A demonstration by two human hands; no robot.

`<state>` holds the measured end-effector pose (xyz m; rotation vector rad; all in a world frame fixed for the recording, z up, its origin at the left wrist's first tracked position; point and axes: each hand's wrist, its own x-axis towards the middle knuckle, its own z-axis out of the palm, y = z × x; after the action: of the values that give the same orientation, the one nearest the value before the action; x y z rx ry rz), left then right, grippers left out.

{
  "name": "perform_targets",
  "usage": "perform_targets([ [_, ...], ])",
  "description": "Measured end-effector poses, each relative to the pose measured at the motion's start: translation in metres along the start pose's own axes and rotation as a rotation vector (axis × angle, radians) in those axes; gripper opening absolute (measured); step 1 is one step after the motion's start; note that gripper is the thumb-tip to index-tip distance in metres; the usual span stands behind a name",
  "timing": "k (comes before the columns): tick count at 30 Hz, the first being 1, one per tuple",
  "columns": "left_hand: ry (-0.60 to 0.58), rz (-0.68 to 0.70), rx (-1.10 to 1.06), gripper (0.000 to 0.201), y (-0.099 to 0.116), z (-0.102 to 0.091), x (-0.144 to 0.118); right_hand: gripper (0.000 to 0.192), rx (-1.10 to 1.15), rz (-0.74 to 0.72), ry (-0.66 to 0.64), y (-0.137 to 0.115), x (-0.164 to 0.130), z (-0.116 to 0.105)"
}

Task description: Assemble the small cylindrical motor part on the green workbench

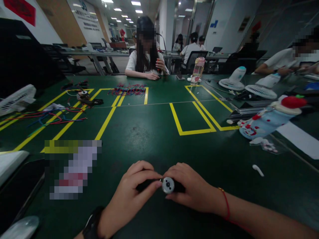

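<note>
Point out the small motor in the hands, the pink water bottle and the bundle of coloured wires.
small motor (168, 185), head view, on its round silver end face.
pink water bottle (198, 70), head view, on its clear body.
bundle of coloured wires (127, 89), head view, on its middle.

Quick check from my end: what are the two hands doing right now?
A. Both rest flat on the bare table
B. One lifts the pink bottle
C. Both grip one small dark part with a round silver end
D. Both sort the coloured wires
C: the left hand and right hand meet on a small dark part whose round silver end faces the camera, just above the table; the bottle and wires lie far off.
</note>
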<state>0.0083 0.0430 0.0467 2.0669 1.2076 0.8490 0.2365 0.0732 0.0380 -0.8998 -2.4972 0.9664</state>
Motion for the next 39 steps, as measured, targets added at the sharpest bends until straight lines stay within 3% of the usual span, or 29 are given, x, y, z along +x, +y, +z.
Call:
perform_targets([
  [3,0.061,0.036,-0.029,0.013,0.010,0.002,0.000,0.030,-0.014,0.002,0.006,-0.002,0.001,0.001],
  [13,-0.024,-0.002,-0.018,0.023,0.020,0.008,0.002,0.027,-0.024,-0.012,0.013,-0.002,0.000,0.002],
  [18,0.059,-0.176,-0.017,0.021,-0.009,-0.006,0.005,0.033,-0.003,0.005,-0.002,-0.003,-0.002,-0.003],
  [22,0.147,-0.288,0.032,0.027,-0.046,-0.029,0.009,0.035,0.034,0.010,-0.009,-0.004,-0.003,-0.006],
  [25,0.224,-0.367,0.057,0.032,-0.062,-0.045,0.010,0.036,0.044,0.013,-0.012,-0.003,-0.003,-0.006],
  [30,0.252,-0.411,0.069,0.037,-0.064,-0.051,0.009,0.036,0.044,0.005,-0.009,-0.001,-0.003,-0.004],
  [39,0.171,-0.283,0.060,0.024,-0.054,-0.039,0.010,0.036,0.048,-0.002,-0.003,-0.002,-0.004,-0.005],
])
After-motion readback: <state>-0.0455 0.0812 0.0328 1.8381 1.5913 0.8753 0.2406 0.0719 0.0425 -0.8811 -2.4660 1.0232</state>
